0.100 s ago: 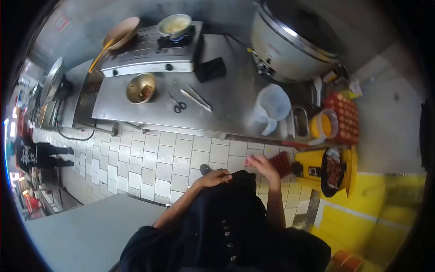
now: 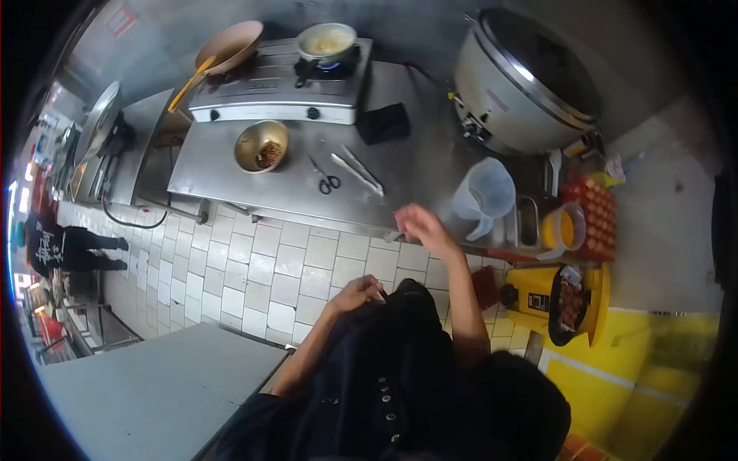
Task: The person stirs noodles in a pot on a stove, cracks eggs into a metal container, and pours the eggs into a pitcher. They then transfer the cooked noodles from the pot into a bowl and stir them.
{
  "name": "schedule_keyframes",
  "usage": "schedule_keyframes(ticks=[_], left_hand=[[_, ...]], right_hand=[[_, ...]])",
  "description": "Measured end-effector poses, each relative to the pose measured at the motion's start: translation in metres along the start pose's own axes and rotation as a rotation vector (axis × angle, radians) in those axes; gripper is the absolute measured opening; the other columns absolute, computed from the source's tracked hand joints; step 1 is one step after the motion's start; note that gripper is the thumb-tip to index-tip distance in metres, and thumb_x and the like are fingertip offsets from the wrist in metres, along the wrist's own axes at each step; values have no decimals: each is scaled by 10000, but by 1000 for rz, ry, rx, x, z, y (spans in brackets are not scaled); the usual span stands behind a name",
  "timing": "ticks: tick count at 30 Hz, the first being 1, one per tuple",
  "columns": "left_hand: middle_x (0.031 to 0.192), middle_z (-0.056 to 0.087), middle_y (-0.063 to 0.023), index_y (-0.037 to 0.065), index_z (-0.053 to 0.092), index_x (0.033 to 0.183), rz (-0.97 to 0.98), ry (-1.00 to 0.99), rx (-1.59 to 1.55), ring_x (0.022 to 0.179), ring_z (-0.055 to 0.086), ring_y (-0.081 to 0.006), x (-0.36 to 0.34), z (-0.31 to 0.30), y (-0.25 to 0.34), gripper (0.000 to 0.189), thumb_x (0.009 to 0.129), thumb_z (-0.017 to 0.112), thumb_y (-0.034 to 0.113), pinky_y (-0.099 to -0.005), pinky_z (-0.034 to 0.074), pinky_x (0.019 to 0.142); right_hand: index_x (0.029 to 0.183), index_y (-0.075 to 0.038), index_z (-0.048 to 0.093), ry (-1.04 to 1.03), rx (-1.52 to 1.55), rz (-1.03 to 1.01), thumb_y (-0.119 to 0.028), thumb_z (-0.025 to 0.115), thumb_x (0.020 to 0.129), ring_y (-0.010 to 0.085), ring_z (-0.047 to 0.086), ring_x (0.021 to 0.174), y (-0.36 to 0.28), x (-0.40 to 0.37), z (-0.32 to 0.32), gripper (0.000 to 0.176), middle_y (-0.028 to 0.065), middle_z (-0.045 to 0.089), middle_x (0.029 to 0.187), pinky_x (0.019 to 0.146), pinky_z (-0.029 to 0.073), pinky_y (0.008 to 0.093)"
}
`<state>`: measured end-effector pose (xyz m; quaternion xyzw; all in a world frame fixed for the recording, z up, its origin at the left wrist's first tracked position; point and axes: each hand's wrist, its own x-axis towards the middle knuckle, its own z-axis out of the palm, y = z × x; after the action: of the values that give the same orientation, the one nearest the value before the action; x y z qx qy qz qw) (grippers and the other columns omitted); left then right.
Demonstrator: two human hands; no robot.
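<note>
My right hand (image 2: pixel 421 230) reaches out by the front edge of the steel counter (image 2: pixel 307 201), its fingers loosely bent and apart with nothing visible in them. Metal tongs (image 2: pixel 358 170) lie on the counter ahead of it, beside black-handled scissors (image 2: pixel 325 179). To its right stands a translucent plastic jug (image 2: pixel 486 190). Low in front of my body, my left hand (image 2: pixel 357 295) has its fingers curled together near my dark clothing. Whatever those fingers hold, if anything, is too small to make out. A metal bowl (image 2: pixel 247 150) with brown bits inside sits farther left.
A pan (image 2: pixel 327 44) with pale contents sits over a blue flame on the gas stove (image 2: pixel 269 111); another pan (image 2: pixel 238 46) stands left. At right are a large cooker (image 2: pixel 507 92), egg trays (image 2: pixel 598 211) and a yellow-orange liquid jug (image 2: pixel 560 230). A person (image 2: pixel 65 246) stands far left.
My right hand has moved forward from above the floor to the counter's edge. My left hand has shifted slightly. The view has turned a little, so the counter appears farther right.
</note>
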<state>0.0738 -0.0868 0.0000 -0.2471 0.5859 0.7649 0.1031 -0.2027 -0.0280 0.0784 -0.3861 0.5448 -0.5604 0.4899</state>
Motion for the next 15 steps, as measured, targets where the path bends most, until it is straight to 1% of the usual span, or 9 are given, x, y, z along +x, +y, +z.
schedule_keyframes(ticks=[1,3,4,5,8,9,11,13,15], left_hand=[[1063,654,-68,53,575,1117,32,115,79,994,625,-149,-4,-42,13,232,1019,536,260,-288,497,868],[1101,665,-85,48,564,1082,146,271,28,992,641,-167,4,-55,13,224,1022,526,260,-308,501,866],[1119,672,-105,45,562,1063,159,316,-76,993,656,-194,0,-68,29,251,1023,527,290,-335,504,869],[1117,673,-113,41,561,1052,179,366,-122,992,660,-204,-1,-79,40,266,1022,529,303,-345,504,869],[1123,674,-127,35,560,1040,209,520,-183,994,664,-216,-3,-116,50,293,1020,532,325,-349,507,863],[1126,673,-130,33,559,1039,217,574,-197,995,664,-217,-3,-127,50,299,1020,531,329,-347,507,860],[1078,684,-106,12,583,1040,212,657,-248,962,664,-194,-5,-148,44,305,1016,538,313,-326,513,828],[1041,693,-109,-2,598,1050,152,741,-265,934,676,-192,-5,-168,29,320,1003,555,312,-321,525,804],[1024,695,-118,-6,599,1060,40,789,-228,917,681,-200,-9,-184,3,334,993,568,320,-321,530,793]], right_hand=[[1088,-42,589,0,31,-61,-80,540,984,61,539,813,-20,69,18,122,-14,595,911,677,450,228],[1086,-53,617,100,-135,-7,-162,644,931,75,541,731,-29,151,16,191,-8,606,866,622,465,242],[1043,-46,645,190,-188,-10,-178,671,906,102,590,764,-33,191,24,192,24,652,867,659,485,256],[1003,-36,664,215,-458,-140,-259,709,863,205,668,853,-30,224,25,267,97,704,939,737,526,333],[964,-19,684,248,-1069,131,-336,737,805,304,676,992,-15,258,35,359,152,712,1000,838,530,416],[1089,-35,652,203,-1201,277,-381,743,774,357,631,1092,-21,251,40,476,183,682,1105,912,504,458],[1236,-77,576,210,-1305,385,-323,731,781,380,559,1208,21,242,29,540,225,575,1304,962,475,457],[1258,-84,520,313,-1315,296,-310,729,779,407,532,1199,78,222,18,570,233,515,1331,955,460,492],[1146,-49,541,293,-1190,246,-294,731,784,397,554,1101,70,209,22,477,198,548,1183,900,459,529]])
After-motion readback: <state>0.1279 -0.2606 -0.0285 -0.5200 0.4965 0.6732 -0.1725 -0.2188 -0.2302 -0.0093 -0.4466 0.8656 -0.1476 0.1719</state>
